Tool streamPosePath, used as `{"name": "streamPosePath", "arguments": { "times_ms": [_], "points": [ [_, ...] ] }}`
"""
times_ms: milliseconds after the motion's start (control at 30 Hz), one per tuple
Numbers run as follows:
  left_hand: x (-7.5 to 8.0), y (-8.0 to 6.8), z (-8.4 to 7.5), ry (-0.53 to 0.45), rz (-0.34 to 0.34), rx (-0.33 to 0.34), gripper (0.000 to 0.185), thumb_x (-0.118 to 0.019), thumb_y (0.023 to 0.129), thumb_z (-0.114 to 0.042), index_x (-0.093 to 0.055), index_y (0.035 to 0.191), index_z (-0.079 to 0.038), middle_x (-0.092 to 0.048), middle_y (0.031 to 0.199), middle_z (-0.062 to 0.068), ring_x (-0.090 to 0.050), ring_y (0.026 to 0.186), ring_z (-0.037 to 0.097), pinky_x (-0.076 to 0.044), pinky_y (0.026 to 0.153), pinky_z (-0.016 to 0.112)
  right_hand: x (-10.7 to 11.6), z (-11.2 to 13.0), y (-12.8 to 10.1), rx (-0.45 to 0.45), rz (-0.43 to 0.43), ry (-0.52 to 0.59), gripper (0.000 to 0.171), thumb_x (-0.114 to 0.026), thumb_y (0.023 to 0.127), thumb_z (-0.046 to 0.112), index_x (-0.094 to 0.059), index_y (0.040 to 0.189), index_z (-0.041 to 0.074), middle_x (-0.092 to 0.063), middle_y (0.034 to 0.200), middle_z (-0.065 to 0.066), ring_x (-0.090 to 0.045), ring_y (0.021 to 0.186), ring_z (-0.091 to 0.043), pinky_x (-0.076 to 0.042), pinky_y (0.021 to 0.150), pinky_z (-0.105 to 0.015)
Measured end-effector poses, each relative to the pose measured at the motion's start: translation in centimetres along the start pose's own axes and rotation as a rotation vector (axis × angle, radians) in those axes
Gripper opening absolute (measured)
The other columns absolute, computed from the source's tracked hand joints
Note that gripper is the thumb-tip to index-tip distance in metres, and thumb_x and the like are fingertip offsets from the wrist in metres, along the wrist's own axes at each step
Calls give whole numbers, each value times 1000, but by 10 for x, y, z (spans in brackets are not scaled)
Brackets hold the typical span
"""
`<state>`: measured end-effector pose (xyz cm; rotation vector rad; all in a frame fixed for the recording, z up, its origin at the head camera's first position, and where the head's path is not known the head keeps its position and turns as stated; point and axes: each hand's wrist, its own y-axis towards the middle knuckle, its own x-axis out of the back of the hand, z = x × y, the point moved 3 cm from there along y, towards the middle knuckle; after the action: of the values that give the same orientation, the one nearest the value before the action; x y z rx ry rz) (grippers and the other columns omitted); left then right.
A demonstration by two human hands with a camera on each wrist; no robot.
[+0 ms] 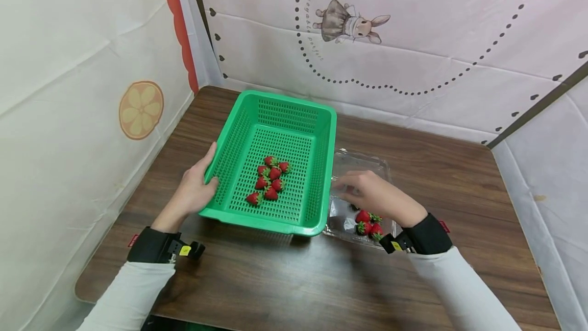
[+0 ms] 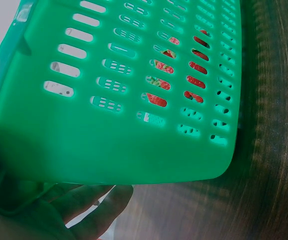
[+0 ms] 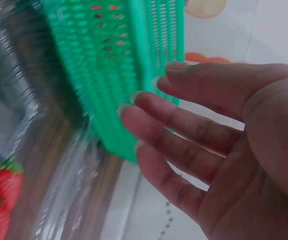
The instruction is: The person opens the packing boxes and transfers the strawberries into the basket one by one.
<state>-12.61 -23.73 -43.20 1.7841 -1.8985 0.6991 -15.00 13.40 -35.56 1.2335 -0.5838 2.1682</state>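
Observation:
A green plastic basket (image 1: 294, 230) with slotted walls holds several red strawberries (image 1: 271, 180) on its floor. My left hand (image 1: 195, 186) grips its left rim, thumb over the edge; in the left wrist view the fingers (image 2: 106, 210) show at the basket's edge. Right of the basket lies a clear plastic box (image 1: 340, 221) with several strawberries (image 1: 369, 225) at its near end. Above that box my right hand (image 1: 365, 193) is held with nothing in it. In the right wrist view its bent, relaxed fingers (image 3: 178, 145) point toward the basket's wall.
Both stand on a brown wooden table (image 1: 441, 188). White printed cloth hangs behind it (image 1: 413, 24) and along the left side (image 1: 69, 91). A black strap with a small camera sits on each wrist.

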Motion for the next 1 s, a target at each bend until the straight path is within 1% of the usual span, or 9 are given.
{"name": "streamPosePath", "arguments": {
  "times_ms": [67,133,200,300,400,633,733,833,1000],
  "points": [
    [0,0,0,0,0,0,81,-43,95,-1,2,155,-32,-21,159,22,-53,107,36,-43,82,43,-2,-8,-6,-20,0,9,24,-62,93,9,-68,116,8,-69,112,-9,-67,87,-14,-53,79,-31],
    [0,-1,0,-1,2,-1,81,-43,95,-1,2,155,-32,-21,159,22,-54,107,35,-43,82,42,-4,-16,-12,-44,6,9,24,-61,93,8,-68,116,6,-69,111,-11,-67,90,-18,-54,80,-32],
    [0,-1,0,-5,4,0,81,-43,95,-1,2,155,-32,-21,159,22,-53,108,35,-43,84,43,-6,-23,-16,-81,17,6,24,-59,94,8,-67,116,7,-69,111,-12,-68,91,-19,-54,80,-34],
    [0,-1,1,-13,9,1,81,-42,95,-1,3,154,-33,-19,159,21,-51,112,36,-41,87,45,-10,-32,-21,-116,22,-21,21,-59,94,9,-68,113,7,-71,106,-11,-68,88,-18,-54,78,-35],
    [0,-1,2,-16,13,1,81,-42,95,-1,4,154,-34,-18,160,21,-49,115,36,-40,89,47,-15,-38,-24,-142,32,-49,21,-60,94,10,-69,112,7,-71,101,-9,-66,82,-14,-53,72,-32],
    [0,0,3,-19,15,5,82,-42,95,-1,4,154,-35,-17,160,20,-45,123,37,-38,93,50,-27,-47,-27,-125,43,-98,25,-63,91,7,-67,116,2,-71,106,-15,-65,77,-11,-51,68,-29],
    [-1,0,4,-16,14,4,82,-42,95,-1,4,154,-34,-18,160,21,-46,121,37,-38,92,49,-32,-51,-28,-126,60,-111,25,-63,91,7,-67,114,2,-71,102,-13,-62,70,-6,-50,66,-27],
    [-1,0,3,-12,11,2,81,-42,95,-1,4,154,-34,-19,160,21,-49,116,37,-40,89,47,-36,-54,-27,-125,71,-132,23,-64,90,7,-68,112,2,-71,96,-10,-59,66,-3,-49,64,-25],
    [-2,0,2,-9,5,0,81,-42,95,-2,3,154,-33,-20,159,21,-52,110,36,-42,85,44,-42,-57,-25,-118,66,-164,19,-65,90,7,-69,108,2,-70,91,-8,-60,67,-5,-50,64,-26]
  ]
}}
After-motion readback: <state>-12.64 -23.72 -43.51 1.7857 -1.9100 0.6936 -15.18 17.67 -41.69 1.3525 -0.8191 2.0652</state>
